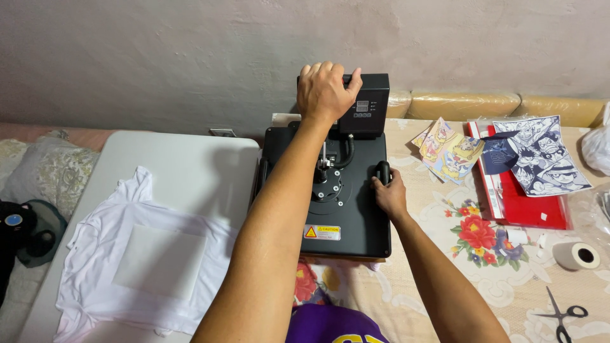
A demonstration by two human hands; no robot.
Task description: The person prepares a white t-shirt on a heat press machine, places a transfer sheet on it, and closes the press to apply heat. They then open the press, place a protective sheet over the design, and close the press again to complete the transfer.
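A black heat press [343, 216] sits on a floral tablecloth in front of me, its top plate down. My left hand [325, 90] rests on top of the press's black control box [368, 105] at the back, fingers curled over its upper edge. My right hand [389, 190] is closed around the black handle [382, 170] on the right side of the top plate. A yellow warning sticker [321, 232] is on the plate's front.
A white T-shirt [133, 267] with a pale square sheet on it lies on a white board [190, 159] to the left. Printed cartoon sheets [448, 151], a red folder [527, 206], a tape roll [577, 255] and scissors [562, 317] lie to the right. Pillows sit far left.
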